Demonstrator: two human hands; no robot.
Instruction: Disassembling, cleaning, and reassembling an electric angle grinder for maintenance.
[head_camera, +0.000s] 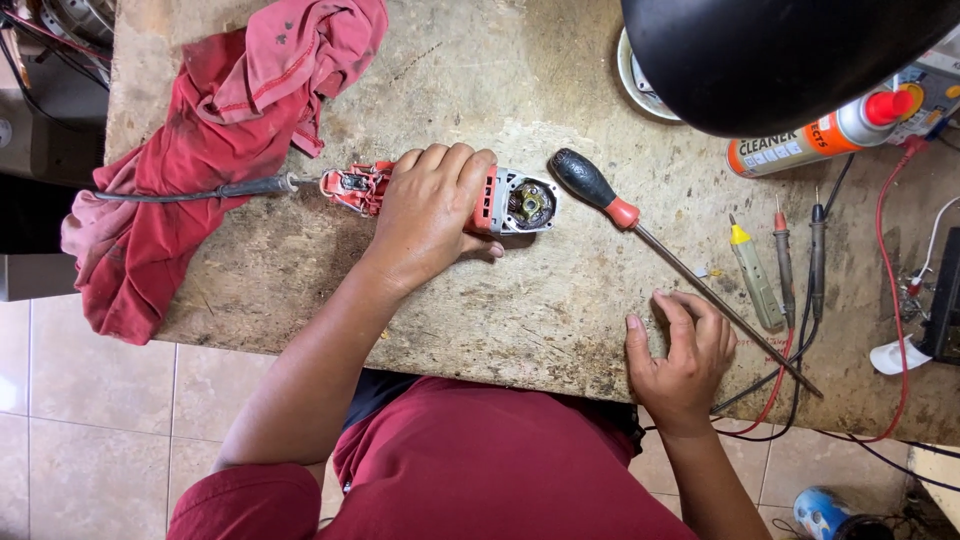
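place: repair workshop | signs: scarred workbench (560, 310), screwdriver (600, 195), meter probes (800, 265), spray can (815, 135)

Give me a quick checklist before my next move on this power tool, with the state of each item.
1. Left hand wrapped over the red power tool body on the workbench: ok.
2. Tool's open end with its inner parts exposed and unobstructed: ok.
3. Screwdriver within reach, lying just right of the tool: ok.
4. Right hand free, resting at the bench edge beside the screwdriver shaft: ok.
5. Power cord unplugged: cannot tell, it runs out of sight over the red cloth.
6. Test probes lie apart from the tool: ok.
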